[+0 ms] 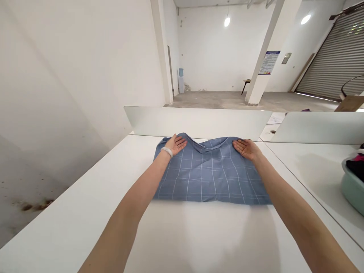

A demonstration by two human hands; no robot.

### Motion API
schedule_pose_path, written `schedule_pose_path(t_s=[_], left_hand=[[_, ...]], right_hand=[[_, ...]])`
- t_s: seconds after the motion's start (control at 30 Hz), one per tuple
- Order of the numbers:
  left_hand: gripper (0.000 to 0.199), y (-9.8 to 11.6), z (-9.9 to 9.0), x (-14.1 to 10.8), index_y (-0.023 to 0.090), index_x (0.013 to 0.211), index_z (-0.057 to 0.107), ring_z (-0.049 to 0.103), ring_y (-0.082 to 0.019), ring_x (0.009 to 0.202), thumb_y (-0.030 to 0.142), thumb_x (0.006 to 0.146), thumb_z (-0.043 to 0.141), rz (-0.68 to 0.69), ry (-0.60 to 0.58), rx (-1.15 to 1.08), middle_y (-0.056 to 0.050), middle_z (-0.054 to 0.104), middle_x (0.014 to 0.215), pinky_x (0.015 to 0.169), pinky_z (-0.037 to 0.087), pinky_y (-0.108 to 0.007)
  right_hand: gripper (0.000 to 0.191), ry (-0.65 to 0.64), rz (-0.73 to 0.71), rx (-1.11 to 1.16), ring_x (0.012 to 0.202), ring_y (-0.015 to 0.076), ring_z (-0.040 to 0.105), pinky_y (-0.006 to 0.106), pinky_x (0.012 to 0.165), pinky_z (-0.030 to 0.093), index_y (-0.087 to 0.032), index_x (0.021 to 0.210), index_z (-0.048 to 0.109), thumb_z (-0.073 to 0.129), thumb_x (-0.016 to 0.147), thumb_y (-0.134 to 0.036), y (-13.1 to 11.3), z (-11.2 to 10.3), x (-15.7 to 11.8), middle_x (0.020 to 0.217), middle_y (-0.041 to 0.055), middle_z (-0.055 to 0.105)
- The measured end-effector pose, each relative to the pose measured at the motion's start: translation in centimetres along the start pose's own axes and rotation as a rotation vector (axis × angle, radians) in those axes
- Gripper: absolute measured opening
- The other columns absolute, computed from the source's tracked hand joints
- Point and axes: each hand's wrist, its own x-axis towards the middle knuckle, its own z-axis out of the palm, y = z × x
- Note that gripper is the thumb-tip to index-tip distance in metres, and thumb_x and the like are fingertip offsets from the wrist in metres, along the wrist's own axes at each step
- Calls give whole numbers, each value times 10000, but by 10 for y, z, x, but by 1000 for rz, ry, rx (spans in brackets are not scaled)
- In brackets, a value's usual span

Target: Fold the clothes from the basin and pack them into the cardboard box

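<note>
Bare forearms (125, 197) stretched out over a white table (85, 227), the left hand (175, 145) and right hand (247, 149) lying flat and open, well apart, gripping nothing, on the far edge of a blue checked cloth (212, 174). That cloth lay folded mid-table, its far edge rumpled, with a pale green basin (352, 189) off to the right.

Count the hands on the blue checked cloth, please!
2: the left hand rests on the far left corner of the blue checked cloth, and the right hand on its far right corner.
</note>
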Motion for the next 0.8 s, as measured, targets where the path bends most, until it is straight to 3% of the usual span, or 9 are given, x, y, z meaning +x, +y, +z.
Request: schedule_pose_path(t_s=[0.07,0.13,0.23,0.3,0.43,0.53,0.67,0.8], left_hand=[[506,-19,-12,16,83,1299,456,604,-225,1085,450,964,360,-6,12,36,-230,449,1378,859,526,-313],[530,-32,-28,22,92,1315,460,612,-218,1064,467,945,408,80,6,174,-224,462,1373,862,521,-312],[451,-33,-53,23,120,1262,543,624,-185,1027,417,948,416,296,55,607,-169,579,1264,861,512,-294],[371,-26,-69,23,138,1190,610,610,-190,1047,353,925,464,355,141,819,-128,626,1201,902,488,-307],[257,-16,-97,21,129,1028,698,574,-255,1097,242,825,588,338,295,1049,-124,652,1128,1033,369,-372],[241,-18,-112,20,118,991,709,585,-269,1081,226,808,598,287,366,1184,-139,671,1068,1014,374,-354],[302,-21,-119,23,108,1068,680,602,-273,1062,275,857,543,203,414,1290,-146,684,1068,939,421,-335],[353,-22,-114,32,119,1087,666,579,-309,1106,347,900,470,154,472,1374,-177,652,1148,900,433,-377]], right_hand=[[176,4,48,-58,879,175,657,338,807,525,-126,840,524,422,897,-258,26,3,12,919,166,664],[151,20,62,-144,887,190,653,342,818,527,-127,882,559,521,848,-269,44,-1,15,952,160,671],[182,69,23,-301,968,208,623,327,885,488,-132,906,630,611,776,-256,52,-17,15,1003,125,674],[170,132,-13,-433,1013,233,594,352,947,435,-138,872,669,640,731,-228,48,-31,15,990,107,678],[242,249,-33,-832,989,270,593,395,946,395,-145,935,710,616,723,-214,44,-57,16,927,107,692],[342,273,8,-1092,986,268,601,365,881,420,-149,1067,693,583,767,-273,49,-70,16,1031,109,687],[350,265,43,-1131,1008,260,599,321,820,433,-154,1063,700,542,804,-328,55,-74,16,1071,103,682],[396,298,51,-1182,952,265,612,326,766,433,-165,1018,716,453,852,-410,56,-59,21,1000,128,691]])
